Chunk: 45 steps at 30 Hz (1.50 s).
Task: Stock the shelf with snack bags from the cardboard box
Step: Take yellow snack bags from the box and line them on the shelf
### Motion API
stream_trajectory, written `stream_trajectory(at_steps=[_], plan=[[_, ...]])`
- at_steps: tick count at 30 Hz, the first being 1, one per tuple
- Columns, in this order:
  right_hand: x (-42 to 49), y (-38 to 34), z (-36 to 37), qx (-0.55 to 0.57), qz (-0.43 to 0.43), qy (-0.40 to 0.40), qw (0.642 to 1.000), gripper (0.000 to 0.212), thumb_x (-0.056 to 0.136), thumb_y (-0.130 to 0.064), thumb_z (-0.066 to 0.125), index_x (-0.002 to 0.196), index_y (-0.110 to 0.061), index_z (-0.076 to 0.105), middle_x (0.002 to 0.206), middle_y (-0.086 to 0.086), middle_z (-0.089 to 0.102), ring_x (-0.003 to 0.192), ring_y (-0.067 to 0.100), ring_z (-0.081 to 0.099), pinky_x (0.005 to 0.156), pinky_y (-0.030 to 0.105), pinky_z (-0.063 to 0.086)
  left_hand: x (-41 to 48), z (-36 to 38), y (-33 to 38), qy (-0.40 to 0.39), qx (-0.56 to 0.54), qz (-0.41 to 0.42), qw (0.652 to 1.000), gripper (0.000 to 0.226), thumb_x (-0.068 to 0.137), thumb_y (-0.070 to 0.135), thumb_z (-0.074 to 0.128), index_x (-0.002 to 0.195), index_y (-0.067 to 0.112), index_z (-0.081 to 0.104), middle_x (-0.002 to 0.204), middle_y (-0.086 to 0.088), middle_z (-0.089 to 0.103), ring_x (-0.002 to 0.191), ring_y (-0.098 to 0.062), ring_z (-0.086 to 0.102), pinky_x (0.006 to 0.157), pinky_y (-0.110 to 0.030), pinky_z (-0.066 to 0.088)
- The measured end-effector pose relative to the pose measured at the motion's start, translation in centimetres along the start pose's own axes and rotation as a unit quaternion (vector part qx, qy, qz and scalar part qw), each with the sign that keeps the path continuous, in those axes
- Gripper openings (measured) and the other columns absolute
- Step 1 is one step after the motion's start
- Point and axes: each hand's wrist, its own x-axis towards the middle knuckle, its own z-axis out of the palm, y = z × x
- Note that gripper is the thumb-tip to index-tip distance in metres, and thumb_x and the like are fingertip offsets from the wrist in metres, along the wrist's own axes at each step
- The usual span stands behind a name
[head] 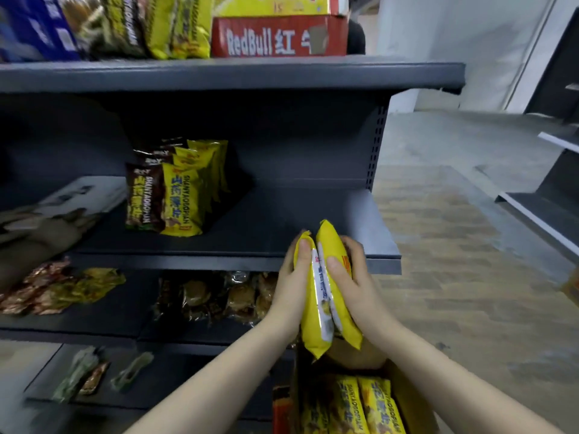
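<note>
Glossy plastic snack bags (329,296), matt grey metal shelf (313,214), brown cardboard box (410,399).

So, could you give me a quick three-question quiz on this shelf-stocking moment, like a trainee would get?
1. How many yellow snack bags do the left hand and right hand hold together? A) one B) two C) four
2. True or false: the cardboard box below the hands holds more yellow bags.
3. Fill the gap: on the middle shelf, the row of yellow bags stands right beside a row of ____ bags.

Key: 1 B; 2 true; 3 brown.
</note>
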Motion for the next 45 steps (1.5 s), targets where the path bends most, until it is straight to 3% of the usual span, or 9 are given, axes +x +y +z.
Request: stream_trajectory(at_steps=[5, 9, 12, 17, 22, 26, 29, 36, 45], plan=[[2.0, -2.5, 2.9, -0.024, -0.071, 0.005, 0.997, 0.062, 0.084, -0.056, 0.05, 0.141, -0.048, 0.027, 0.14, -0.026, 0.039, 0.129, -0.007, 0.04, 0.098, 0.014, 0.039, 0.2, -0.5, 3.4, 0.011, 0.024, 0.113, 0.993, 0.066, 0.078, 0.071, 0.04, 0.138, 0.043, 0.034, 0.133, 0.019, 0.05, 0.122, 0.0, 0.051, 0.102, -0.028, 0.044], [4.3, -4.0, 4.2, -0.051, -0.072, -0.009, 0.996, 0.065, 0.083, -0.061, 0.049, 0.142, -0.045, 0.027, 0.14, -0.018, 0.043, 0.126, -0.005, 0.044, 0.099, 0.019, 0.042, 1.3, -2.5, 5.0, -0.003, 0.036, 0.148, 0.988, 0.072, 0.08, 0.067, 0.04, 0.143, 0.05, 0.01, 0.14, 0.019, 0.039, 0.13, -0.001, 0.042, 0.109, -0.03, 0.037], [6.9, -4.8, 4.8, -0.032, -0.039, -0.038, 0.998, 0.051, 0.09, -0.053, 0.053, 0.136, -0.04, 0.037, 0.128, -0.021, 0.054, 0.113, -0.009, 0.054, 0.088, 0.01, 0.046, 3.3, -4.5, 6.3, -0.042, 0.057, 0.15, 0.986, 0.07, 0.078, 0.058, 0.046, 0.14, 0.048, 0.016, 0.132, 0.024, 0.043, 0.119, 0.009, 0.048, 0.098, -0.015, 0.043], [11.9, -4.3, 6.7, -0.025, 0.047, -0.014, 0.998, 0.043, 0.088, -0.046, 0.06, 0.128, -0.037, 0.045, 0.116, -0.013, 0.061, 0.106, 0.005, 0.061, 0.09, 0.028, 0.051, 7.1, -8.0, 8.5, -0.043, 0.089, 0.14, 0.985, 0.06, 0.074, 0.054, 0.056, 0.13, 0.05, 0.035, 0.123, 0.024, 0.054, 0.105, 0.012, 0.057, 0.081, -0.008, 0.048], [17.7, -3.2, 9.2, -0.114, 0.038, 0.035, 0.992, 0.051, 0.089, -0.036, 0.064, 0.132, -0.031, 0.037, 0.119, -0.008, 0.054, 0.107, 0.011, 0.057, 0.07, 0.009, 0.045, 10.4, -12.5, 12.6, 0.017, 0.123, 0.146, 0.981, 0.039, 0.073, 0.061, 0.049, 0.11, 0.063, 0.037, 0.102, 0.044, 0.05, 0.091, 0.03, 0.048, 0.071, 0.003, 0.039], [23.6, -2.2, 11.3, -0.181, 0.026, 0.095, 0.979, 0.07, 0.085, -0.034, 0.067, 0.141, -0.015, 0.03, 0.133, 0.01, 0.042, 0.119, 0.028, 0.05, 0.1, 0.042, 0.045, 13.0, -16.8, 15.4, 0.049, 0.136, 0.151, 0.978, 0.066, 0.072, 0.063, 0.048, 0.135, 0.045, 0.037, 0.125, 0.018, 0.055, 0.113, -0.004, 0.053, 0.099, -0.026, 0.04], [27.7, -1.4, 13.7, -0.218, 0.031, 0.116, 0.969, 0.072, 0.084, -0.038, 0.067, 0.138, -0.01, 0.028, 0.132, 0.011, 0.036, 0.122, 0.027, 0.046, 0.099, 0.034, 0.042, 14.8, -19.4, 16.4, 0.08, 0.142, 0.155, 0.974, 0.058, 0.073, 0.063, 0.048, 0.128, 0.047, 0.042, 0.116, 0.019, 0.06, 0.107, -0.006, 0.057, 0.096, -0.032, 0.041], [35.1, 1.3, 17.6, -0.328, 0.075, 0.147, 0.93, 0.079, 0.085, -0.043, 0.064, 0.138, -0.001, 0.023, 0.139, 0.019, 0.031, 0.127, 0.039, 0.038, 0.094, 0.043, 0.042, 18.9, -23.6, 16.8, 0.084, 0.111, 0.149, 0.979, 0.027, 0.073, 0.064, 0.056, 0.1, 0.063, 0.053, 0.11, 0.02, 0.065, 0.106, -0.01, 0.062, 0.099, -0.045, 0.047], [39.2, 4.7, 20.0, -0.368, 0.109, 0.225, 0.895, 0.082, 0.082, -0.041, 0.067, 0.139, 0.0, 0.024, 0.136, 0.021, 0.028, 0.127, 0.04, 0.03, 0.097, 0.051, 0.039, 22.5, -25.2, 17.4, 0.062, 0.055, 0.134, 0.987, 0.047, 0.066, 0.065, 0.065, 0.11, 0.063, 0.048, 0.122, 0.019, 0.062, 0.112, -0.011, 0.06, 0.1, -0.045, 0.045]])
